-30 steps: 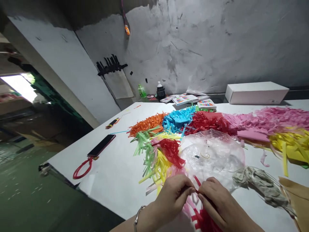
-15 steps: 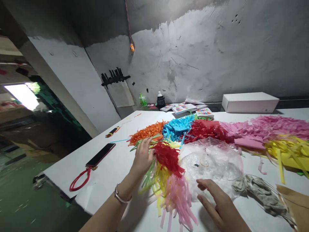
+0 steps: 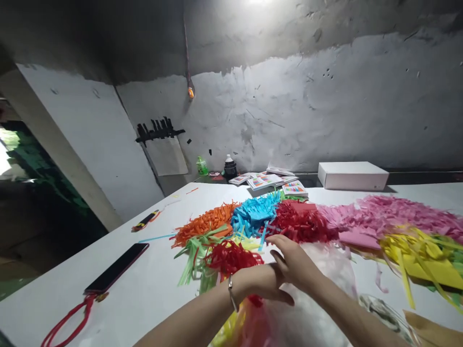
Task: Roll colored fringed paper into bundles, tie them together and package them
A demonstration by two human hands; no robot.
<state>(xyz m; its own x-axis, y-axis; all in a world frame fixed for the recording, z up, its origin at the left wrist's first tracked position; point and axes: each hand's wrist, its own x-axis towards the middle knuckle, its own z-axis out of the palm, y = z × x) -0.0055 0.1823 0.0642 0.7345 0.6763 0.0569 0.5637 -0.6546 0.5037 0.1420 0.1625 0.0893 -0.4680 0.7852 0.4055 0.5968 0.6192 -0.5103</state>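
My left hand reaches right, over the bunch of red paper strips and the clear plastic bag. Its thumb sticks out; the other fingers are hidden behind my right hand. That right hand crosses above the left one, fingers outstretched, with nothing seen in its grasp. Yellow strips and pink strips show below my left wrist, partly covered. Light green strips lie left of the red ones. Much of the bag is blurred or behind my right forearm.
Behind lie orange strips, blue strips, dark red strips and a pink heap. Yellow strips are at right. A phone and cutter lie left. A white box stands by the wall.
My left hand has left the green and red strips and swung right, beneath my right hand. My right hand has moved up and left. The view has shifted right and tilted up.
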